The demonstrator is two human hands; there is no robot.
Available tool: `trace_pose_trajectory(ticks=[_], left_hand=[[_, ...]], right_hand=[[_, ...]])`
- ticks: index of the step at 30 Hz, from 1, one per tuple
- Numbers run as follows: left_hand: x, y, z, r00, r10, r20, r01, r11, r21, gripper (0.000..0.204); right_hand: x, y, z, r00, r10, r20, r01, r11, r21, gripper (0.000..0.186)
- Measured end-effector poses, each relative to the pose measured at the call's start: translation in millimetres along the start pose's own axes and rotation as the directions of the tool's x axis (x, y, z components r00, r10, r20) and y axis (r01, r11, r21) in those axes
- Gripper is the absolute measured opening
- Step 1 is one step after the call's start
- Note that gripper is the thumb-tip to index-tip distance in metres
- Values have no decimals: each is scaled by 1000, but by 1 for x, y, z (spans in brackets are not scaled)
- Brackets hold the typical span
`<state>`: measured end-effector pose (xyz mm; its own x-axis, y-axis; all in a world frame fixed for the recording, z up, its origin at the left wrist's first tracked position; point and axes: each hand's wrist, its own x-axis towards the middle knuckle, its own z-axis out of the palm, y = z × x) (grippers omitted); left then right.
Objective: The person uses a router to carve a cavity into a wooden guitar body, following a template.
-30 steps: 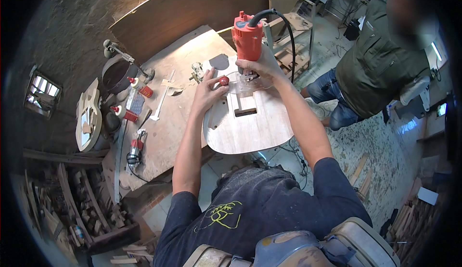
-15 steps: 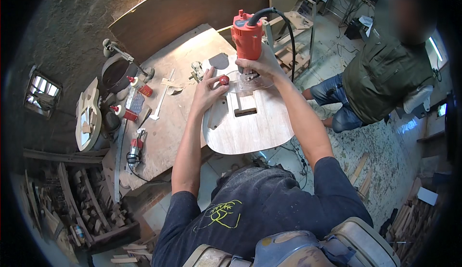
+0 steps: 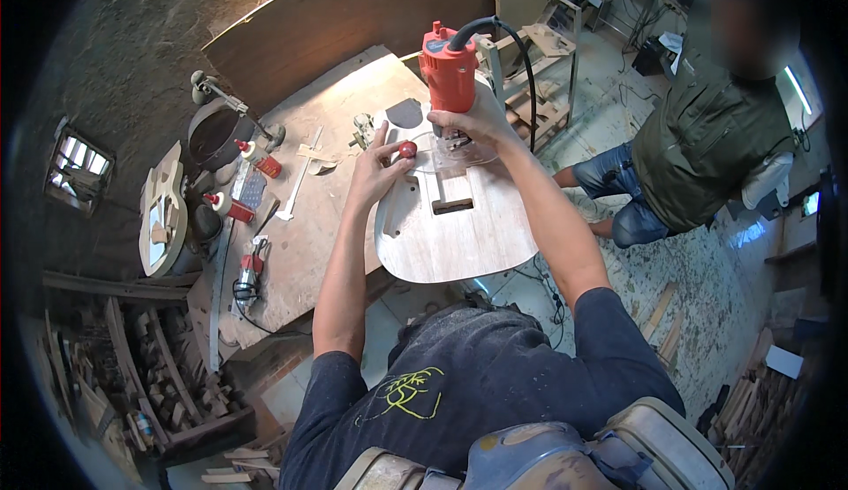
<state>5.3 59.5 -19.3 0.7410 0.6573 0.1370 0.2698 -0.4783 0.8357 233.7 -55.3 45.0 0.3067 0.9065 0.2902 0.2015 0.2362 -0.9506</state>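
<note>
My right hand (image 3: pixel 484 124) is wrapped round the lower part of a red router (image 3: pixel 449 79), which stands upright on a pale wooden guitar body (image 3: pixel 468 247). A clear base plate (image 3: pixel 452 156) spreads beneath the router and reaches leftward to a red knob (image 3: pixel 407 150). My left hand (image 3: pixel 374 172) grips that knob with thumb and fingers. Rectangular pockets and a curved recess are cut into the guitar body near me. The router bit is mostly hidden by my right hand and the base.
A clamp (image 3: pixel 363 129) sits at the body's left edge. On the workbench (image 3: pixel 305 243) lie two glue bottles (image 3: pixel 259 159) and a small corded power tool (image 3: pixel 250 273). Another guitar body (image 3: pixel 162 212) leans at far left. A person (image 3: pixel 715 136) is at the right. The black cord (image 3: pixel 533 75) arches right.
The router and both hands have shifted slightly left over the guitar body. The knob moved along with them; both grips look the same.
</note>
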Motion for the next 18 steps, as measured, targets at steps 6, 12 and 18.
trace_pose_trajectory(ticks=[6, 12, 18], left_hand=[[-1, -1, -3, 1000, -10, -14, 11, 1000, 13, 50], [-4, -7, -6, 997, 53, -63, -49, 997, 51, 49], [-6, -8, -7, 995, 62, -72, -61, 998, 8, 49]], right_hand=[[0, -5, 3, 1000, -6, 1, 6, 999, -52, 65], [-3, -22, 9, 999, -44, 6, 45, 993, -113, 66], [-2, -18, 11, 998, -55, 13, 57, 991, -125, 65]])
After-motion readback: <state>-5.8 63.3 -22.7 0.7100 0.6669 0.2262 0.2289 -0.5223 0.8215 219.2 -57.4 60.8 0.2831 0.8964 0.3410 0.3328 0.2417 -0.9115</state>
